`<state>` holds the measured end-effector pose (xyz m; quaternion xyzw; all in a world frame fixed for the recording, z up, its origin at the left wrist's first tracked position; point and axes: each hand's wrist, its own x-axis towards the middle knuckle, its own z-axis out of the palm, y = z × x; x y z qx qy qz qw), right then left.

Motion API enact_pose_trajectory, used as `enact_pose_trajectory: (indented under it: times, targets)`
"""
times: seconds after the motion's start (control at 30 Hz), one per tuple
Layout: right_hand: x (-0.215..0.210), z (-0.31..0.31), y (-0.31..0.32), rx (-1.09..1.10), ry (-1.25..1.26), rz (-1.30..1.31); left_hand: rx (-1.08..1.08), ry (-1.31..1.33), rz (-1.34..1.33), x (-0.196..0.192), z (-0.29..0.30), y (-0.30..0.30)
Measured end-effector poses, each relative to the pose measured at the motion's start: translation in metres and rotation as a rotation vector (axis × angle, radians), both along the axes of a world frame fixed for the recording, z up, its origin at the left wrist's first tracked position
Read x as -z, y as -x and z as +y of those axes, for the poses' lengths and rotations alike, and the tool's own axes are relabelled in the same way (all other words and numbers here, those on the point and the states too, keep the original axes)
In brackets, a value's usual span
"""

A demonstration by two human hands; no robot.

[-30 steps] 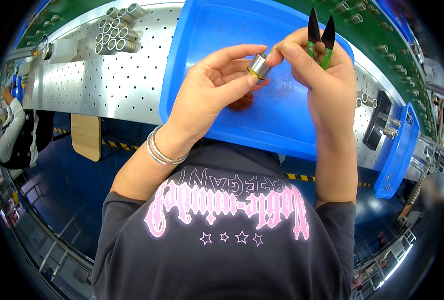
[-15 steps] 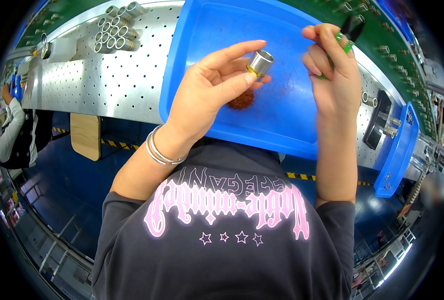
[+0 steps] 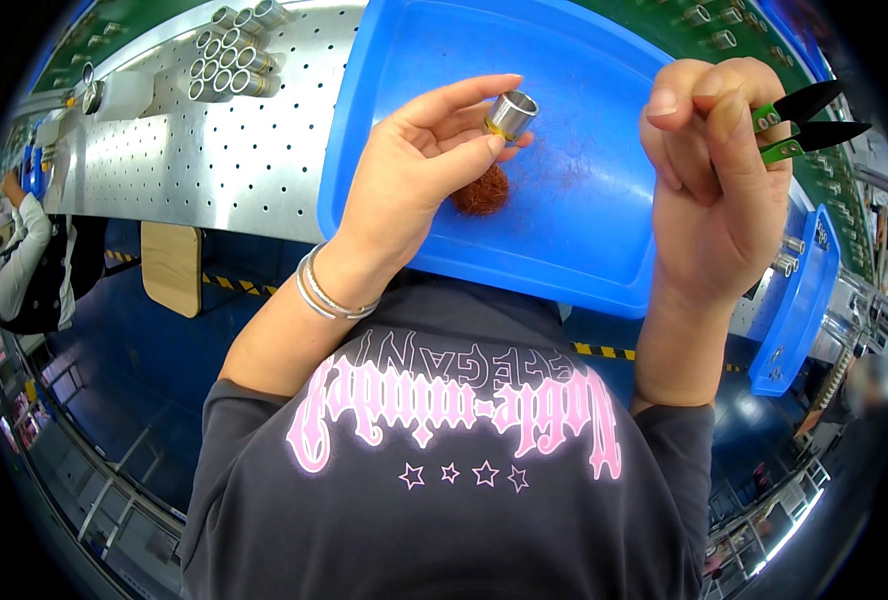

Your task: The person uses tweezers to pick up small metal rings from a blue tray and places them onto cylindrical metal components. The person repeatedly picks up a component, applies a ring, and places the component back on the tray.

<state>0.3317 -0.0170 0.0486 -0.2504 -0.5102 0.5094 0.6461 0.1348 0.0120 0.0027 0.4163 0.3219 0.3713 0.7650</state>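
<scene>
My left hand (image 3: 404,175) pinches a short shiny metal sleeve (image 3: 512,116) between thumb and fingers, its open end tilted up. A yellowish band runs round the sleeve's lower end. Off to the right, my right hand (image 3: 714,190) is raised over the tray's right edge. Closed in it is a pair of thread snips (image 3: 799,125) with green handles, their black blades spread apart and pointing right. Thumb and fingertips of that hand are pressed together; whether they pinch anything fine cannot be seen. Below the sleeve, a clump of reddish-brown wire scraps (image 3: 482,192) lies in the blue tray (image 3: 584,250).
Several metal sleeves (image 3: 229,60) stand grouped on the perforated metal bench (image 3: 194,160) at left, near a white container (image 3: 127,95). A second blue tray (image 3: 789,320) is at far right, beside a few sleeves (image 3: 786,262). A person (image 3: 34,250) sits at far left.
My right hand has moved right and away from the sleeve, rising nearer the camera, and the snips have swung to point right. My left hand and the sleeve have shifted slightly left.
</scene>
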Motion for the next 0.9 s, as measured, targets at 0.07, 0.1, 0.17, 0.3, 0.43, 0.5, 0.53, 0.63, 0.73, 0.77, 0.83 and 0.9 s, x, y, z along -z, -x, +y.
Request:
enact_pose_trajectory:
  times: [0.07,0.1,0.17,0.3,0.43,0.5,0.53,0.63,0.73,0.77,0.83,0.9]
  targets:
    - [-0.002,0.004,0.001,-0.005,-0.029,-0.024,0.013,-0.032,0.014,0.003,0.0,0.001]
    - [-0.005,0.007,0.003,-0.005,-0.046,-0.045,0.03,-0.065,0.026,0.004,0.0,0.001]
    - [-0.006,0.009,0.006,0.034,-0.038,-0.07,0.063,-0.132,0.049,0.006,0.0,0.001]
    - [-0.008,0.012,0.012,0.177,0.054,-0.209,-0.017,0.042,-0.013,0.002,0.002,0.0]
    - [0.01,0.006,0.023,0.391,0.131,-0.518,-0.06,0.102,-0.055,0.002,0.004,0.002]
    - [0.014,-0.004,0.026,0.434,0.132,-0.886,-0.067,0.103,-0.073,0.002,0.004,0.003]
    - [0.011,-0.007,0.03,0.449,0.22,-0.926,-0.068,0.1,-0.076,0.001,0.005,0.003]
    - [0.021,-0.01,0.029,0.466,0.18,-0.946,-0.064,0.068,-0.067,0.001,0.004,0.004]
    - [0.024,-0.009,0.03,0.487,0.146,-0.954,-0.066,0.047,-0.065,-0.001,0.004,0.004]
    - [0.025,-0.009,0.03,0.487,0.131,-0.952,-0.069,0.044,-0.066,-0.002,0.003,0.004]
    - [0.025,-0.01,0.03,0.491,0.123,-0.944,-0.059,0.027,-0.064,-0.002,0.003,0.004]
    - [0.025,-0.01,0.031,0.488,0.12,-0.932,-0.055,0.016,-0.063,-0.002,0.003,0.004]
